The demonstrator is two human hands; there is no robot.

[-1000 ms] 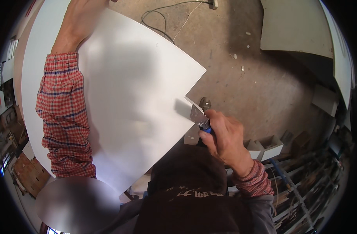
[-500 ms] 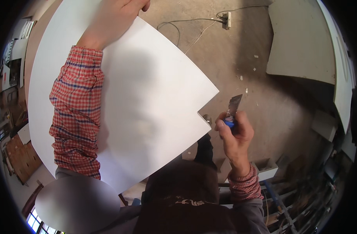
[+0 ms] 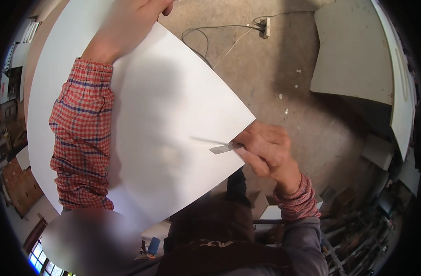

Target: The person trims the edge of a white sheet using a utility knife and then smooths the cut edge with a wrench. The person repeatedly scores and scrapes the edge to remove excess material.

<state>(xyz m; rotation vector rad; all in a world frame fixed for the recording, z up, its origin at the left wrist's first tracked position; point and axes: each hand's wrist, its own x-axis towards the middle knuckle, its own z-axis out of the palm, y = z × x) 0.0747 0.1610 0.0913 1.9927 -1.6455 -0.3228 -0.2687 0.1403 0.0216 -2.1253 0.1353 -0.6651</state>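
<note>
A large white board (image 3: 146,110) spreads out before me, with a small notch cut in its right-hand corner. My left hand (image 3: 132,23) is at the board's far edge, its fingers bent over the rim and partly cut off by the picture's top. At the notch, my right hand (image 3: 268,147) is closed round a knife (image 3: 221,148). Its flat, slanted metal blade points left over the board's surface beside the notch. The knife's handle is hidden within the fingers, and the hand covers part of the notch.
On the floor beyond lies a white power strip (image 3: 265,28) with dark cables (image 3: 206,48). Small scraps (image 3: 280,96) are scattered there. A pale panel (image 3: 353,55) stands at the far right. Metal racking (image 3: 353,239) is at the lower right.
My right hand has moved left and turned, bringing the knife from beside the board to its notch. The blue handle end no longer shows. My left hand remains at the far edge.
</note>
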